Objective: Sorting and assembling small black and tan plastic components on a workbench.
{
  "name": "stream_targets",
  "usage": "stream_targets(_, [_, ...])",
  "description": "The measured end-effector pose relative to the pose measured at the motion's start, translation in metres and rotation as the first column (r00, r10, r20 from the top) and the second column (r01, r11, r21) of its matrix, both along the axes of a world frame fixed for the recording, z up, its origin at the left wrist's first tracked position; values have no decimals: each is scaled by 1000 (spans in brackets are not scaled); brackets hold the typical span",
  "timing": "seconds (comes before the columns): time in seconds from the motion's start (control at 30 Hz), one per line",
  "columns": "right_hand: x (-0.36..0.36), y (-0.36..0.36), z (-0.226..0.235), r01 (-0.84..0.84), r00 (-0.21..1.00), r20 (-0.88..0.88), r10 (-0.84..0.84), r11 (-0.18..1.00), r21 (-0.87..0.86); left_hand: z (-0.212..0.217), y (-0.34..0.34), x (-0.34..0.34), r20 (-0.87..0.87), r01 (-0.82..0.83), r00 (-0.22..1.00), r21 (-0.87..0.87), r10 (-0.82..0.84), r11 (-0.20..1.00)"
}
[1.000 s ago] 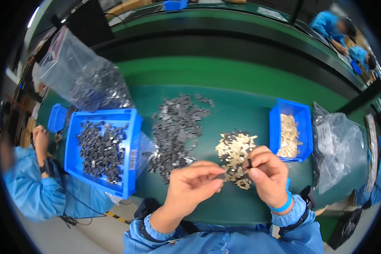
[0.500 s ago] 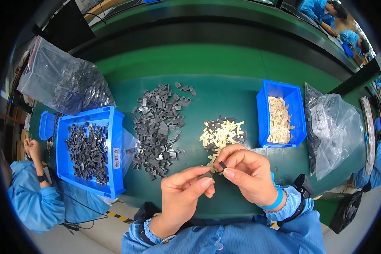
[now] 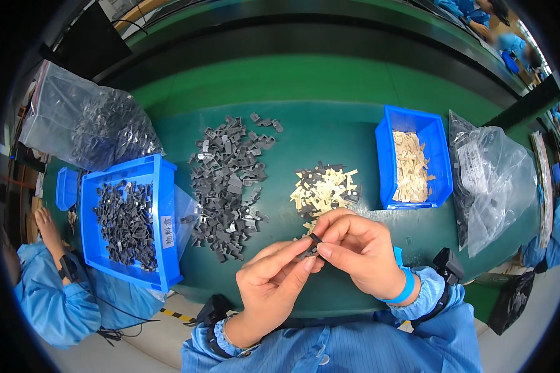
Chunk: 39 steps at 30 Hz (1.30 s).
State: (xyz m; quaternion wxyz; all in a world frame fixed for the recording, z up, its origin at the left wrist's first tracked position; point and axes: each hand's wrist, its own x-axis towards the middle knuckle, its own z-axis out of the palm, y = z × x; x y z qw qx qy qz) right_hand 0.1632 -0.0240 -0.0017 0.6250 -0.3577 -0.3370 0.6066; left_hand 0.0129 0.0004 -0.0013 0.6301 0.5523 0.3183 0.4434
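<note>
My left hand [image 3: 269,287] pinches a small dark grey plastic piece [image 3: 307,251] between thumb and fingers. A short black strip [image 3: 315,238] is held in the fingertips of my right hand [image 3: 362,256], right against the grey piece. Whether the two parts are joined I cannot tell, since fingers cover most of them. Just beyond my hands is a mixed heap of cream and black small pieces [image 3: 320,189]. To the left of it spreads a larger pile of dark grey plastic pieces [image 3: 230,180].
At the left stand a blue bin [image 3: 173,252] of dark pieces and a clear bag [image 3: 56,102] of parts. A blue bin [image 3: 442,155] with cream pieces and another clear bag [image 3: 507,177] are at the right. A co-worker's arm [image 3: 56,248] rests at the far left.
My hands have drawn together, and the black strip has come from a small gap away to meet the grey piece. The whole view has shifted slightly.
</note>
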Motion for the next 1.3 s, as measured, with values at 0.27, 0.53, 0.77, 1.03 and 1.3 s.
stream_targets(0.27, [0,0,2,7,1000,-10,-7,1000,-29,0,-1,1,-1,2,1000,1,-2,1000])
stream_targets(0.53, [0,-1,2,2,1000,18,-1,999,-36,-2,-1,0,46,23,999,-10,-23,1000])
stream_targets(0.77, [-1,-1,3,47,996,75,-46,999,-22,-1,-1,3,53,25,998,-17,-24,1000])
stream_targets(1.03, [-3,-2,0,96,981,166,-100,995,29,-2,-5,5,125,15,992,-113,-1,993])
stream_targets(1.3, [1,3,-5,113,918,362,-161,982,149,-6,-8,5,192,-37,980,-109,57,993])
